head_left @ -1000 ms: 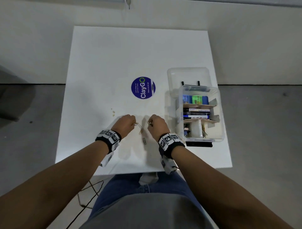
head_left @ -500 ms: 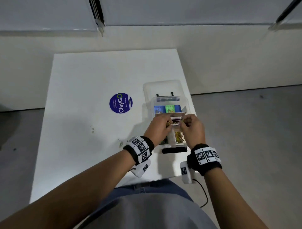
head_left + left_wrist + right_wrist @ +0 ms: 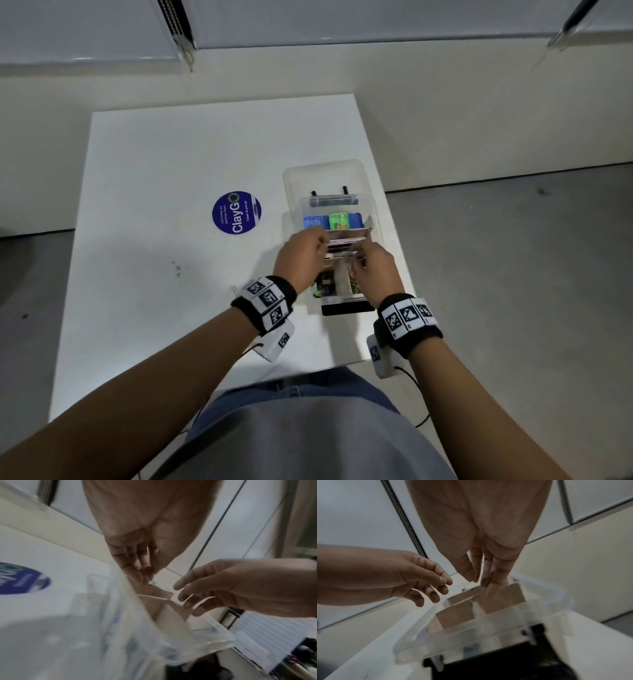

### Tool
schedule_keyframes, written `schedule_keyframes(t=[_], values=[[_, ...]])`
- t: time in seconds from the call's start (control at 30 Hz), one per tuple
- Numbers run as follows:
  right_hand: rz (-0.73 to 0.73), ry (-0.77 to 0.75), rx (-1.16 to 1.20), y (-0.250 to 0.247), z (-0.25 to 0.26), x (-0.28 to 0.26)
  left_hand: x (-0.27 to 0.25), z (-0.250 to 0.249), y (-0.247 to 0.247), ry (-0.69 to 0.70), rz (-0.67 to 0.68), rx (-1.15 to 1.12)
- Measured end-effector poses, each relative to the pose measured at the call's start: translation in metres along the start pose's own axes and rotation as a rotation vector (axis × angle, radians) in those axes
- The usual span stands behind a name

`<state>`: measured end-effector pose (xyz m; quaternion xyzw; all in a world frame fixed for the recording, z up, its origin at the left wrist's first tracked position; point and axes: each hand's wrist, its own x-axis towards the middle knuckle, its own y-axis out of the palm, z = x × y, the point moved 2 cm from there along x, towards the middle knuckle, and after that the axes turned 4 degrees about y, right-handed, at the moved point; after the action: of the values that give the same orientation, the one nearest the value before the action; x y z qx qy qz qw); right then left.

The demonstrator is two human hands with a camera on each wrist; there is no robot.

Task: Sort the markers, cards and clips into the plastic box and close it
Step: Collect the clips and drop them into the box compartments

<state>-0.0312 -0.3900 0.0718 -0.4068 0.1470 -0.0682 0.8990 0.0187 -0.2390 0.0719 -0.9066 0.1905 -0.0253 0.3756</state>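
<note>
White table (image 3: 144, 192) is bearing a round ClayGo sticker (image 3: 236, 212) | open clear plastic box (image 3: 374, 219) is sitting near its right edge | left hand (image 3: 301, 257) and right hand (image 3: 376, 270) are hovering over it, fingers loosely spread, holding nothing.

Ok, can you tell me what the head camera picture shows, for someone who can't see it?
Two hands, left hand and right hand, hover over an open clear plastic box on a white table. Colourful cards sit in its far section, and a round blue sticker lies to its left.
</note>
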Motion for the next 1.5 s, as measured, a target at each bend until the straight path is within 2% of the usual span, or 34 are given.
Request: schedule_keyframes(t=[0.1, 0.2, 0.27, 0.43, 0.5, 0.57, 0.63, 0.8, 1.03, 1.23, 1.37, 1.5], values=[[0.043, -0.109, 0.047, 0.020, 0.036, 0.000, -0.005, 0.043, -0.026, -0.114, -0.101, 0.066], [0.154, -0.226, 0.030, 0.054, 0.075, -0.005, -0.021, 0.096, -0.045, -0.256, -0.115, 0.139], [0.274, -0.249, -0.034, 0.082, 0.094, -0.010, -0.039, 0.129, -0.050, -0.338, -0.072, 0.209], [0.505, -0.140, -0.285, 0.156, 0.098, -0.015, -0.088, 0.188, -0.043, -0.484, 0.117, 0.275], [0.544, -0.040, -0.321, 0.177, 0.088, -0.015, -0.096, 0.198, -0.036, -0.476, 0.128, 0.243], [0.523, 0.049, -0.301, 0.194, 0.080, -0.013, -0.095, 0.200, -0.029, -0.445, 0.120, 0.228], [0.494, 0.074, -0.304, 0.208, 0.076, -0.011, -0.090, 0.197, -0.025, -0.403, 0.130, 0.252], [0.428, 0.052, -0.321, 0.227, 0.079, -0.012, -0.084, 0.198, -0.024, -0.295, 0.196, 0.342], [0.513, 0.021, -0.368, 0.224, 0.069, -0.012, -0.092, 0.211, -0.032, -0.128, 0.312, 0.243], [0.358, 0.081, -0.241, 0.218, 0.068, -0.009, -0.091, 0.223, -0.051, -0.115, 0.273, 0.099], [0.369, 0.002, -0.309, 0.221, 0.079, -0.005, -0.075, 0.218, -0.050, -0.060, 0.269, 0.178], [0.394, -0.010, -0.356, 0.218, 0.090, -0.006, -0.066, 0.218, -0.039, -0.065, 0.288, 0.329]])
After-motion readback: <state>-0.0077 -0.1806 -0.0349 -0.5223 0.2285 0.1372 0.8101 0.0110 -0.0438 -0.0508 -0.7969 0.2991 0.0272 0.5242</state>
